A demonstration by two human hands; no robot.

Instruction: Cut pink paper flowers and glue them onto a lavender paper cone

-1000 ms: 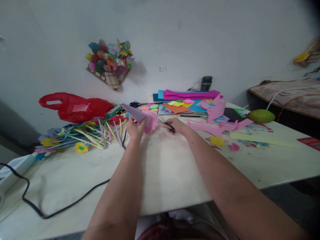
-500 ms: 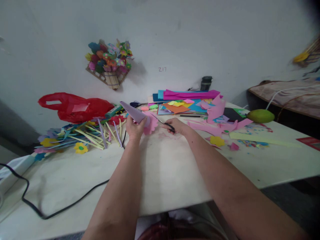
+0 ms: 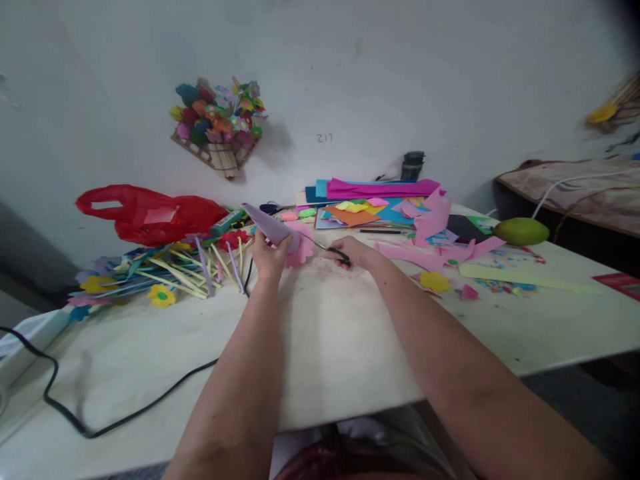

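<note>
A lilac paper cone [image 3: 267, 225] is gripped in my left hand [image 3: 270, 257], its pointed end tilted up to the left. At the cone's wide end sits a pink scallop-edged paper flower [image 3: 301, 245]. My right hand [image 3: 353, 252] is closed round the black handles of a pair of scissors [image 3: 339, 255]. The blades point left and reach the flower's right edge; whether they touch it I cannot make out.
Paper flowers and strips [image 3: 185, 270] lie at left beside a red plastic bag [image 3: 160, 217]. Coloured sheets [image 3: 360, 212], pink offcuts [image 3: 425, 253], a yellow flower [image 3: 435, 282] and a green mango-like fruit [image 3: 521, 231] are at right. A black cable [image 3: 125, 423] crosses the front left.
The cone and pink flower have turned slightly in my left hand and shifted a little left. My right hand and the scissors stay almost in the same place.
</note>
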